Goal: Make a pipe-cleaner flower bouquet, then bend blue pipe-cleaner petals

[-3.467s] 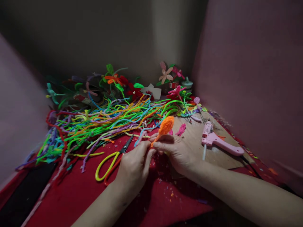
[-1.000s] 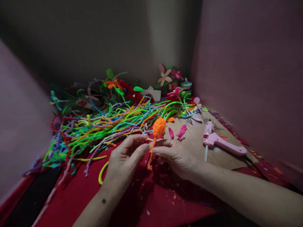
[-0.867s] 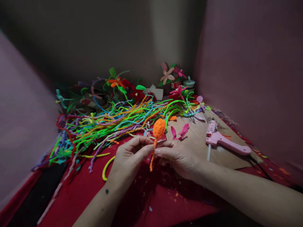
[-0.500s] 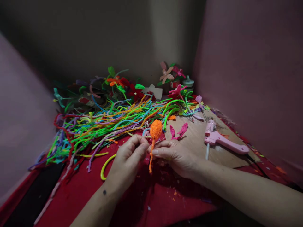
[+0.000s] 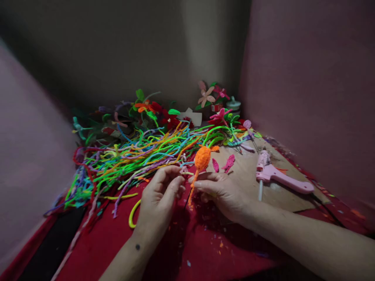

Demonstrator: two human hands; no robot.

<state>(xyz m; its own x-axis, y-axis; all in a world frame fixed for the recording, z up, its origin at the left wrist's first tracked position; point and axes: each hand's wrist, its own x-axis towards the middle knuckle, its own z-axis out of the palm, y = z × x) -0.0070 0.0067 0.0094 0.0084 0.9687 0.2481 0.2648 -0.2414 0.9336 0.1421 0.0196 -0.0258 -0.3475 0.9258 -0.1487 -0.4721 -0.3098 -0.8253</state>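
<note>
My right hand (image 5: 223, 192) pinches the thin stem of an orange pipe-cleaner petal (image 5: 202, 157), whose woolly head stands just above my fingertips. The stem's loose end hangs down over the red cloth (image 5: 96, 242). My left hand (image 5: 159, 195) is just left of the stem, thumb and forefinger curled together in a loose pinch. I cannot see what is between them. Both hands hover low over the cloth.
A big tangle of coloured pipe cleaners (image 5: 131, 154) lies behind my left hand. A pink glue gun (image 5: 278, 179) and two pink petals (image 5: 224, 164) rest on a cardboard sheet (image 5: 246, 183) at right. Yellow scissor handles (image 5: 132, 215) show by my left wrist. Finished flowers (image 5: 208, 94) stand at the back.
The orange petal turned from tilted right to nearly upright, its stem pulled out longer below my fingers. My left fingers have come slightly away from the stem.
</note>
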